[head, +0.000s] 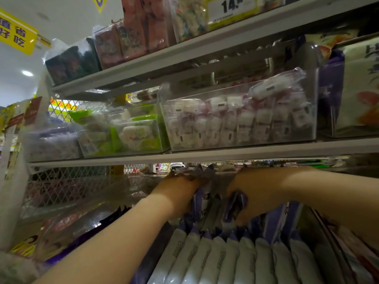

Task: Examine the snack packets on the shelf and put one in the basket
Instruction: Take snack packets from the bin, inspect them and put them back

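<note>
A row of white and purple snack packets (225, 261) stands upright on the lower shelf, filling the bottom middle of the view. My left hand (180, 193) reaches in from the lower left and its fingers grip the tops of purple packets (200, 201) at the back of the row. My right hand (260, 193) comes in from the right, fingers curled around a purple packet (232, 208) beside the left hand. No basket is in view.
Above my hands a grey shelf edge (205, 155) carries clear bins of white-pink sweets (238, 119) and green packs (123, 132). A higher shelf holds red packs (131, 37) and a 14.90 price tag (231, 7). A wire mesh panel (61, 189) is at left.
</note>
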{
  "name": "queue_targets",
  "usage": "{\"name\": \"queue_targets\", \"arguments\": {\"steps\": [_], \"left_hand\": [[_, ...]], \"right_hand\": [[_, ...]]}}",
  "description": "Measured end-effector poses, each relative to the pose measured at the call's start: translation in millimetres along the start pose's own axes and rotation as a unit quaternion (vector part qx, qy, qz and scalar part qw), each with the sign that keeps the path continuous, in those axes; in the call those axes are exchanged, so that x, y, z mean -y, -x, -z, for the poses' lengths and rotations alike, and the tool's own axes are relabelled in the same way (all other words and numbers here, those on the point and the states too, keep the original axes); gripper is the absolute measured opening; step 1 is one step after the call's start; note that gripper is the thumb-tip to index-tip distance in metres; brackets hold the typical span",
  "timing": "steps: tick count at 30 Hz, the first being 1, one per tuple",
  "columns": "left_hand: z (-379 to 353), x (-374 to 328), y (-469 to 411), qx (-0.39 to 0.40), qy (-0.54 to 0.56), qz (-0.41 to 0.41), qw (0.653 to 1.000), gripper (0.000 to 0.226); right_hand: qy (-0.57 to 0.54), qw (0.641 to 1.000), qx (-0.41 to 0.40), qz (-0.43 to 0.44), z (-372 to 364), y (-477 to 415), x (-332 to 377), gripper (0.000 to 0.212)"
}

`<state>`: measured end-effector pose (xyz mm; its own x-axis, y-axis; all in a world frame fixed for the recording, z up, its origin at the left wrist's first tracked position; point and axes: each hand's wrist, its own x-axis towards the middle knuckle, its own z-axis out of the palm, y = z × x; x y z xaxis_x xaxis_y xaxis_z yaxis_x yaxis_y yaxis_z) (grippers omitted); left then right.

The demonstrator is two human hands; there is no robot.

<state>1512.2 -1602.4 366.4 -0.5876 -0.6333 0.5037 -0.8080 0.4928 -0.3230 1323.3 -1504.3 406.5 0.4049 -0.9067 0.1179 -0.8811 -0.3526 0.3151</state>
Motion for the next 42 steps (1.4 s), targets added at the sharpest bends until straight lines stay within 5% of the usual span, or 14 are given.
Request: {"name": "queue_targets", "arguments": {"steps": [4, 8, 15, 28, 37, 39, 42], "left_hand": [[-1.0, -3.2, 1.5, 0.069, 0.103, -0.013, 0.992, 0.097], [-20.9, -27.3, 1.9, 0.002, 0.048, -0.073, 0.996, 0.073], [-13.0, -42.9, -7.8, 0.109, 0.2, -0.035, 0.973, 0.079], [-14.5, -48.4, 32.6, 0.041, 0.16, -0.006, 0.986, 0.091], [5.0, -59.6, 82.8, -0.075, 0.21, 0.016, 0.975, 0.05], [7.3, -71.3, 95.7, -0.098, 0.267, 0.033, 0.958, 0.038], [14.2, -91.7, 102.6, -0.091, 0.445, 0.11, 0.884, 0.027]], "right_hand": [[0.006, 1.0, -0.016, -0.006, 0.8, 3.6, -5.4, 0.05], [0.027, 0.999, -0.043, -0.018, -1.2, 0.0, -6.4, 0.04], [0.028, 0.995, -0.081, -0.041, -2.5, 2.5, -8.6, 0.035], [-0.024, 0.981, -0.187, -0.041, -11.5, 28.8, -0.8, 0.022], [-0.009, 0.962, -0.271, 0.01, -15.8, 67.9, 26.3, 0.033], [-0.027, 0.959, -0.282, 0.015, -19.6, 75.0, 31.7, 0.035], [-0.038, 0.956, -0.291, 0.022, -27.4, 82.2, 36.5, 0.038]]}}
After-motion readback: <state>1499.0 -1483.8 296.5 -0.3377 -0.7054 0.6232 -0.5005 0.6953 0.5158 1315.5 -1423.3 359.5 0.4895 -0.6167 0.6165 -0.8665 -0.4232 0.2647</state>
